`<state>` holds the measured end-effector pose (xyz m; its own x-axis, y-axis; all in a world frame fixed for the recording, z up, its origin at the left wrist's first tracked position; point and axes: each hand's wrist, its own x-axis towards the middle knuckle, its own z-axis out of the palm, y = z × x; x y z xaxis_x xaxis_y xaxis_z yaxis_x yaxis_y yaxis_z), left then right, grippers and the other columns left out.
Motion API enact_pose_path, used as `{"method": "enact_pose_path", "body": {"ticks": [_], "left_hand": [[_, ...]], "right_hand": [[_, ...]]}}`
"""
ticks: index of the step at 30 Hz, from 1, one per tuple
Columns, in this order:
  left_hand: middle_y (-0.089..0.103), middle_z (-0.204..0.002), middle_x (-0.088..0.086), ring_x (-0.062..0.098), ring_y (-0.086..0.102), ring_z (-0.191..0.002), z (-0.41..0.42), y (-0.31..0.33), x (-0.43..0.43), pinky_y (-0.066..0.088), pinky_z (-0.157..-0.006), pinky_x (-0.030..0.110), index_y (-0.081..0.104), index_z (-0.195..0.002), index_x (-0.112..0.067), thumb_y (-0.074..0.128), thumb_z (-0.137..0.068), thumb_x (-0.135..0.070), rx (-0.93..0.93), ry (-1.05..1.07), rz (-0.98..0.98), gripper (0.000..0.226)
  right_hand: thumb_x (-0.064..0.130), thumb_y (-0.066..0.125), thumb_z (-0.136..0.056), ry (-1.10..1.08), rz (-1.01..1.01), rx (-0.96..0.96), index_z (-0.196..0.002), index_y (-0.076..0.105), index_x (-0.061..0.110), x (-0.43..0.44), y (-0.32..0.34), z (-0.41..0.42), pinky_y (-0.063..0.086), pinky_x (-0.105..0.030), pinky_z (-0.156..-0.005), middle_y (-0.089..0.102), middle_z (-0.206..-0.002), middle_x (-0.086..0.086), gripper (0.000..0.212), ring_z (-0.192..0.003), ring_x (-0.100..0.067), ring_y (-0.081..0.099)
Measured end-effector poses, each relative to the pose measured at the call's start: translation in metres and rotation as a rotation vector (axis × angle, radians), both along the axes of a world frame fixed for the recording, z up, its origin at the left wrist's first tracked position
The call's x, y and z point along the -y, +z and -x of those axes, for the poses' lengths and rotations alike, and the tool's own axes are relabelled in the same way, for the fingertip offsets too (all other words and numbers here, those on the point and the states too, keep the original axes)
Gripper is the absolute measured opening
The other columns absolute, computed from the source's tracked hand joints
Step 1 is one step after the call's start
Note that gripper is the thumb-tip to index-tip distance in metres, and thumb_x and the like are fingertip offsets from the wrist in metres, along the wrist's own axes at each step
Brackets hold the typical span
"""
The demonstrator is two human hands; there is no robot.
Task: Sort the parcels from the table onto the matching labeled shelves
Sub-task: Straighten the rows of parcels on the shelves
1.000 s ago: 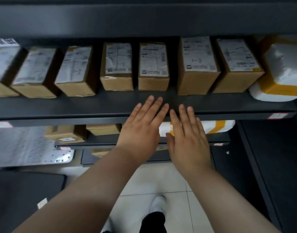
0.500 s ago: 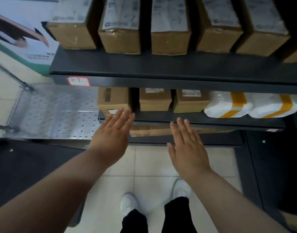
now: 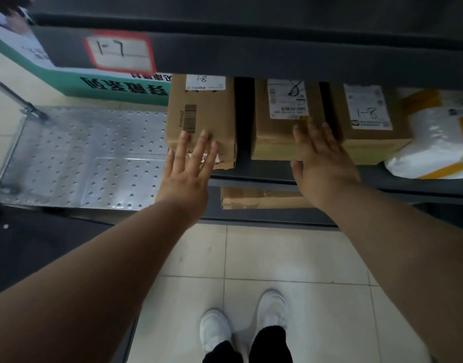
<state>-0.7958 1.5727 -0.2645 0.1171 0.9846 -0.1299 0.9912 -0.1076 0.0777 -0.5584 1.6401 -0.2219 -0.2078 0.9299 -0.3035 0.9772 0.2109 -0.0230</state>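
Both hands are flat and grip nothing: my left hand [image 3: 186, 169] at the front of the left box [image 3: 201, 111], my right hand [image 3: 323, 158] against the middle box [image 3: 277, 137]. Both boxes sit on the shelf [image 3: 413, 183]. An uneven shove could skew one into its neighbour.

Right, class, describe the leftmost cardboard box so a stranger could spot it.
Find the dark shelf edge with the red-bordered label. In the row beneath it, take the leftmost box, by the left hand. Only it has a barcode printed straight on the cardboard.
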Motion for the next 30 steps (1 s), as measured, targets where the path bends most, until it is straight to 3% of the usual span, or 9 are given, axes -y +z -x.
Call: {"method": "enact_pose_path", "body": {"ticks": [6,9,13,17,23,25,30], "left_hand": [[-0.005,-0.158,0.007,0.042,-0.015,-0.141,0.018,-0.027,-0.006,0.008,-0.113,0.055,-0.003,-0.151,-0.015,0.060,-0.070,0.002,0.005,-0.139,-0.214,0.104],[0.001,-0.158,0.014,0.049,-0.006,-0.141,0.015,-0.029,-0.007,0.005,-0.115,0.056,0.002,-0.151,-0.010,0.059,-0.070,0.001,-0.011,-0.157,-0.232,0.100],[0.001,-0.158,0.012,0.042,-0.008,-0.143,0.008,-0.022,-0.003,-0.010,-0.116,0.047,0.002,-0.151,-0.012,0.059,-0.071,0.001,0.036,-0.110,-0.218,0.099],[0.001,-0.158,0.010,0.034,-0.004,-0.145,-0.003,-0.011,-0.002,-0.004,-0.117,0.046,0.003,-0.151,-0.012,0.059,-0.074,-0.003,0.036,-0.175,-0.236,0.096],[-0.033,-0.151,0.003,0.036,-0.033,-0.136,-0.021,0.011,-0.018,-0.016,-0.112,0.055,-0.037,-0.137,-0.021,0.035,-0.091,-0.025,-0.078,-0.022,-0.136,0.085],[-0.020,-0.158,0.005,0.040,-0.022,-0.141,-0.020,0.011,-0.020,-0.011,-0.113,0.058,-0.028,-0.143,-0.020,0.036,-0.091,-0.027,-0.069,0.016,-0.093,0.083],[0.017,-0.158,0.013,0.049,0.008,-0.141,-0.008,0.004,-0.019,0.006,-0.112,0.064,0.015,-0.151,-0.013,0.053,-0.083,-0.017,-0.040,-0.022,-0.133,0.079]], "right_hand": [[0.033,0.031,-0.100,-0.064,0.012,-0.034,-0.151,-0.009,0.024,-0.005,-0.023,0.011,0.001,-0.039,-0.119,-0.019,-0.158,-0.001,0.065,-0.144,-0.027,-0.019],[0.032,0.034,-0.100,-0.093,-0.006,-0.056,-0.151,-0.005,0.022,-0.001,-0.025,0.019,-0.001,-0.040,-0.119,-0.016,-0.159,-0.003,0.065,-0.144,-0.030,-0.018],[0.032,0.034,-0.100,-0.094,-0.017,-0.066,-0.151,-0.006,0.021,0.008,-0.025,0.019,-0.001,-0.040,-0.119,-0.016,-0.159,-0.003,0.066,-0.144,-0.030,-0.018],[0.033,0.036,-0.099,-0.086,-0.027,-0.058,-0.151,-0.005,0.027,0.006,-0.020,0.017,0.001,-0.044,-0.119,-0.016,-0.159,0.001,0.067,-0.145,-0.026,-0.017],[0.034,0.041,-0.096,-0.091,0.001,-0.085,-0.148,-0.004,0.041,-0.025,-0.022,0.022,0.000,-0.053,-0.117,-0.016,-0.158,0.008,0.069,-0.143,-0.030,-0.021],[0.032,0.043,-0.095,-0.087,-0.003,-0.114,-0.149,0.001,0.040,-0.021,-0.023,0.024,0.001,-0.053,-0.117,-0.012,-0.159,0.008,0.068,-0.143,-0.031,-0.019],[0.029,0.045,-0.095,0.022,-0.042,-0.151,-0.150,0.008,0.035,0.004,-0.025,0.020,0.000,-0.051,-0.118,-0.007,-0.160,0.005,0.066,-0.144,-0.032,-0.017]]}}
